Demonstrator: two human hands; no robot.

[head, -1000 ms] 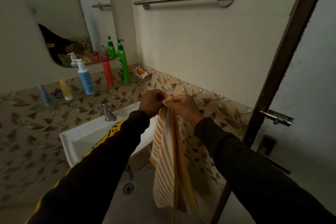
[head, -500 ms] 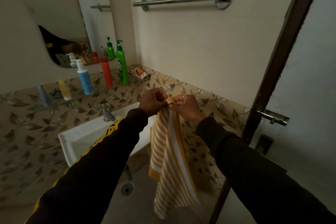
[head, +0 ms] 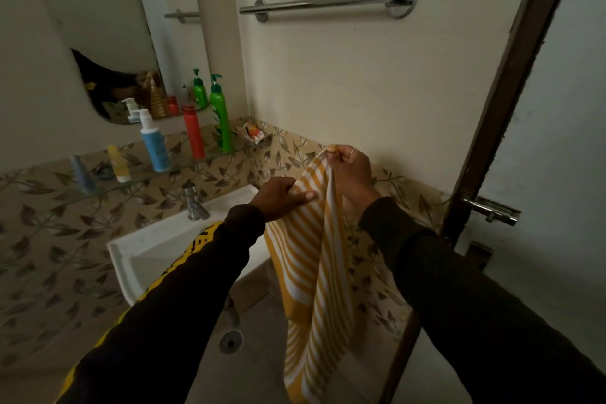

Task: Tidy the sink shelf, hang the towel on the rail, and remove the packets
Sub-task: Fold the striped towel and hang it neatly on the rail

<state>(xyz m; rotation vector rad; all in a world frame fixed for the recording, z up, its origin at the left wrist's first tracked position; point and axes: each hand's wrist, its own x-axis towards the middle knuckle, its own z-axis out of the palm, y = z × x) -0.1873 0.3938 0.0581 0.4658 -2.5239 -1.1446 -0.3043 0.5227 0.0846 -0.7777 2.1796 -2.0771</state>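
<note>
Towel (head: 311, 259) under inspection: we record a yellow cloth with white stripes, hanging in loose vertical folds from both hands down toward the floor, its lower end out of frame. Our right hand (head: 352, 174) pinches the top corner between thumb and curled fingertips, and this corner is the cloth's highest point. Our left hand (head: 278, 197) grips the edge lower and to the left of that pinch, thumb lying flat across the stripes, the other fingers curled behind the fabric. The stripes fan and bend where the cloth bunches just below the left thumb.

We note the rail (head: 324, 3) on the wall well above both sets of fingers, bare metal, apart from the towel. Left of the left fingers we see the glass shelf (head: 183, 167) carrying bottles, with packets (head: 252, 133) at its right end, near the corner.
</note>
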